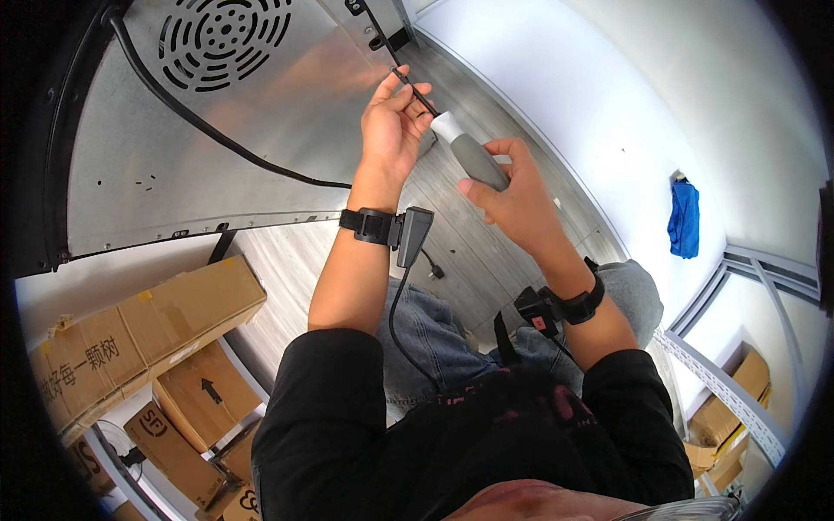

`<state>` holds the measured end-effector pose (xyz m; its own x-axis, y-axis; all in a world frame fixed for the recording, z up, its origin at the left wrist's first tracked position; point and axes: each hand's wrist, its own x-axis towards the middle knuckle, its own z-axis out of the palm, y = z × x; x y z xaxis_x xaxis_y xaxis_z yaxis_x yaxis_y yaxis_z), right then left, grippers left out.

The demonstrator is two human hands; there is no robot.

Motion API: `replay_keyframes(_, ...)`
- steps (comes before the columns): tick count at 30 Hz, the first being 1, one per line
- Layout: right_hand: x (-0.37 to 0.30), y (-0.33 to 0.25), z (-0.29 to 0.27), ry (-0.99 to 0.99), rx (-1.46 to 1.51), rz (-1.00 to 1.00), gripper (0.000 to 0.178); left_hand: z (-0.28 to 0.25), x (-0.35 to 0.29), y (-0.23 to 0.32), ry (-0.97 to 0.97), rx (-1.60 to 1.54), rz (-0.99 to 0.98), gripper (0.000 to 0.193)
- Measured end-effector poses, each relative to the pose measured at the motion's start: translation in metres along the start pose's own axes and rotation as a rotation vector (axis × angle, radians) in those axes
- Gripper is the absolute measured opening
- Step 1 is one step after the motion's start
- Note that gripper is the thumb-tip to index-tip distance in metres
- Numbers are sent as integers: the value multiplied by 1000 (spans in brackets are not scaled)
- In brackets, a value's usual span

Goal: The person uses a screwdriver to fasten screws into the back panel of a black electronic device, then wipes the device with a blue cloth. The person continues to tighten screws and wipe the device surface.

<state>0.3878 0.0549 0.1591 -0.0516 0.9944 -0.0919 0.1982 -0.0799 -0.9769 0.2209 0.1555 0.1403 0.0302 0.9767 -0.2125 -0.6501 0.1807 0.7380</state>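
A screwdriver (474, 158) with a grey and white handle and a dark shaft points up and left toward the edge of a metal panel (300, 108). My right hand (525, 198) is closed round the handle's lower end. Higher up, the fingers of my left hand (391, 130) pinch the shaft near its tip. The tip itself is partly hidden by those fingers, so I cannot tell whether it touches a screw. A black cable or rod (382, 35) runs along the panel's edge above my left hand.
The panel has a round slotted vent (226, 33) and a thick black cable (200, 126) across it. Cardboard boxes (165, 317) stand at the lower left. A blue cloth (685, 219) hangs on the white wall, beside a grey metal rack (734, 382). A small plug (435, 271) lies on the floor.
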Motion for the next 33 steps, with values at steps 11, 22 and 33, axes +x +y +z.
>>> replay_keyframes(11, 1, 2, -20, -150, 321, 221, 36, 5, -3, -7, -21, 62, -12, 25)
replay_keyframes(22, 5, 32, -50, -35, -117, 142, 40, 47, -5, -54, -30, 232, -100, 18)
replay_keyframes(33, 5, 5, -131, 212, 30, 206, 34, 103, -29, -82, -450, 518, -199, 34)
